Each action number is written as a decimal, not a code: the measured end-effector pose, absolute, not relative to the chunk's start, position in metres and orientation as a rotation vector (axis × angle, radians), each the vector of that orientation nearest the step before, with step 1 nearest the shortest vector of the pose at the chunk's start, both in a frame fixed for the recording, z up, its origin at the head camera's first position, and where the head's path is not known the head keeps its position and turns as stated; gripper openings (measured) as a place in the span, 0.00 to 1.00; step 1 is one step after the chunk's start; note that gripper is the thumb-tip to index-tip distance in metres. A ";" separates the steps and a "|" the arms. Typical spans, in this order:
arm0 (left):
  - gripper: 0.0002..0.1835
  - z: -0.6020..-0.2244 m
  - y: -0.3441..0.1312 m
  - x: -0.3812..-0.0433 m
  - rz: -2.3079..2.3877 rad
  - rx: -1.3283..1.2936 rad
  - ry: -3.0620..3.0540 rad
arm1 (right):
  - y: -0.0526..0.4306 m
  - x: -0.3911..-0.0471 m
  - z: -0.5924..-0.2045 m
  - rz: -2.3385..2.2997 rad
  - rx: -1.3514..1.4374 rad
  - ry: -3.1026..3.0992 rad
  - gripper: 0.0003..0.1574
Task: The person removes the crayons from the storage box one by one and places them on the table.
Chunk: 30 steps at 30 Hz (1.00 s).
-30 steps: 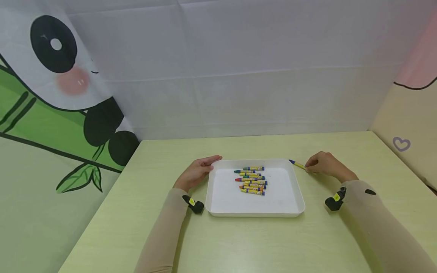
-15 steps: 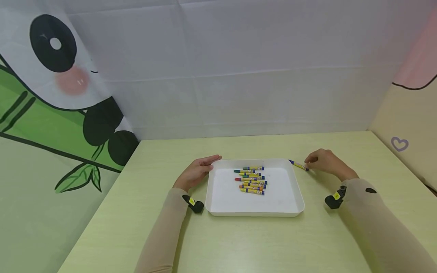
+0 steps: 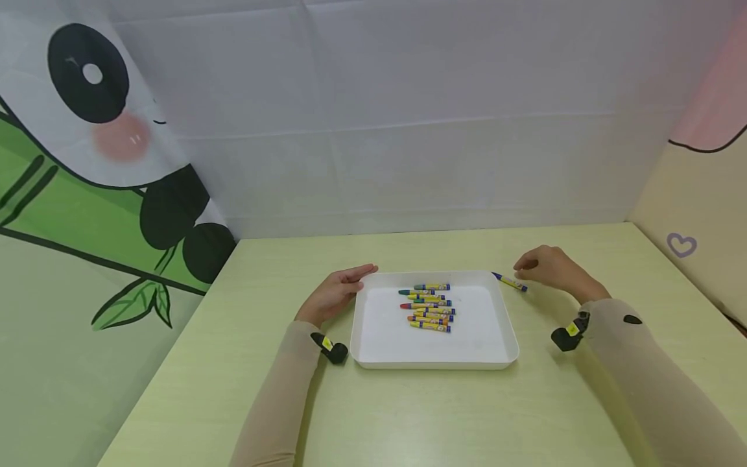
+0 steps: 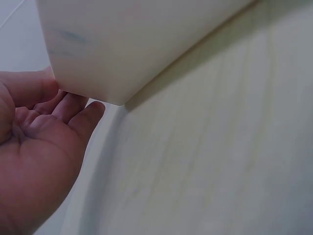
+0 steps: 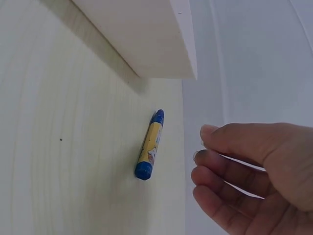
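Note:
A white tray [image 3: 434, 350] holds several wax crayons [image 3: 430, 316] in yellow wrappers, laid side by side in a loose column. My left hand [image 3: 334, 295] grips the tray's far left corner, thumb at the rim and fingers reaching behind the far side; in the left wrist view the thumb touches the corner's edge. A blue crayon [image 5: 150, 145] lies on the table just outside the tray's far right corner, its tip toward the tray. My right hand [image 3: 548, 267] hovers beside and behind it, fingers loosely bent with nothing between them.
The light wooden table [image 3: 443, 421] extends all around the tray. A white cloth wall [image 3: 408, 168] stands along the table's back edge, with a printed cartoon panel [image 3: 87, 246] at the left and a beige one [image 3: 694, 207] at the right.
My right hand has let go of the blue crayon and lifted away, slightly back and left. The crayon stays on the table. The left hand keeps its place at the tray.

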State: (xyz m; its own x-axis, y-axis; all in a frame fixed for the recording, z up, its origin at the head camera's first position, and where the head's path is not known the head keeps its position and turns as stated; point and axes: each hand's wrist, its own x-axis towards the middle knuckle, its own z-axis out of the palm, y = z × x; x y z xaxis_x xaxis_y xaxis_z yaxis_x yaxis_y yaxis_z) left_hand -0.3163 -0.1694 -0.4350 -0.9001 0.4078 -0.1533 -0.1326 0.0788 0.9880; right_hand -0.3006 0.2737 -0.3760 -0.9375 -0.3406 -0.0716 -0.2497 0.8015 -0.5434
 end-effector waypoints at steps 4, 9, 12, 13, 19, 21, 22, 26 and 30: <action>0.26 -0.435 -0.169 -0.317 1.873 0.268 1.976 | 0.268 -0.301 -0.371 -0.814 -0.493 2.842 0.19; 0.26 -0.434 -0.168 -0.316 1.880 0.264 1.969 | 0.261 -0.300 -0.365 -0.816 -0.519 2.843 0.18; 0.26 -0.434 -0.169 -0.316 1.878 0.281 1.967 | 0.256 -0.300 -0.361 -0.819 -0.524 2.835 0.17; 0.26 -0.435 -0.169 -0.316 1.877 0.287 1.967 | 0.254 -0.300 -0.360 -0.821 -0.525 2.832 0.17; 0.26 -0.434 -0.168 -0.316 1.886 0.281 1.961 | 0.242 -0.299 -0.351 -0.839 -0.546 2.808 0.15; 0.27 -0.434 -0.169 -0.316 1.889 0.280 1.954 | 0.238 -0.299 -0.349 -0.843 -0.563 2.798 0.14; 0.27 -0.434 -0.169 -0.315 1.889 0.281 1.952 | 0.236 -0.300 -0.348 -0.844 -0.573 2.791 0.14; 0.26 -0.434 -0.168 -0.315 1.887 0.278 1.955 | 0.229 -0.300 -0.348 -0.844 -0.586 2.771 0.13; 0.26 -0.435 -0.169 -0.316 1.882 0.280 1.966 | 0.221 -0.300 -0.348 -0.823 -0.596 2.759 0.14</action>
